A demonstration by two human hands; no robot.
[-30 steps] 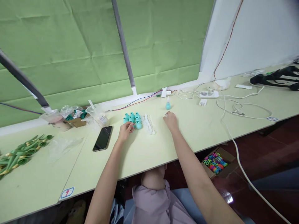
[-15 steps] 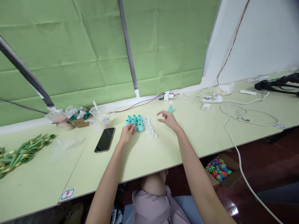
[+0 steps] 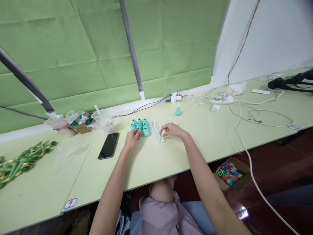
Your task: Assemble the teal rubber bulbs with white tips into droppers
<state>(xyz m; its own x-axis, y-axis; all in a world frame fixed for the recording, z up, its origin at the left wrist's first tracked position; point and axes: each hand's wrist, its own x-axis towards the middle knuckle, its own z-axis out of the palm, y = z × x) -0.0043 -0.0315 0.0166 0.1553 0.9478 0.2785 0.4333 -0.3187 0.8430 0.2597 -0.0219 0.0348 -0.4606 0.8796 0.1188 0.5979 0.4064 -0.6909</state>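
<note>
Several teal rubber bulbs (image 3: 146, 132) stand upright in a close cluster on the table. My left hand (image 3: 132, 139) rests at their front left, fingers curled together and partly covering the bulbs; what they hold, if anything, is hidden. Beside the cluster, small white plastic tips (image 3: 155, 130) lie in rows. My right hand (image 3: 173, 130) is over the right side of these rows, thumb and forefinger drawn close around one small white tip. Farther back, a teal bulb with a pale tip fitted (image 3: 178, 111) stands upright by itself.
A phone (image 3: 108, 146) lies left of my left hand. Behind it are drink cups (image 3: 105, 123) and a small cardboard box (image 3: 84, 128). Green plastic pieces (image 3: 26, 160) are piled far left. A power strip (image 3: 222, 100) and white cables lie to the right.
My right hand has moved left and down onto the white tips, its thumb and forefinger closing. My left hand stays at the bulbs. The view has shifted slightly.
</note>
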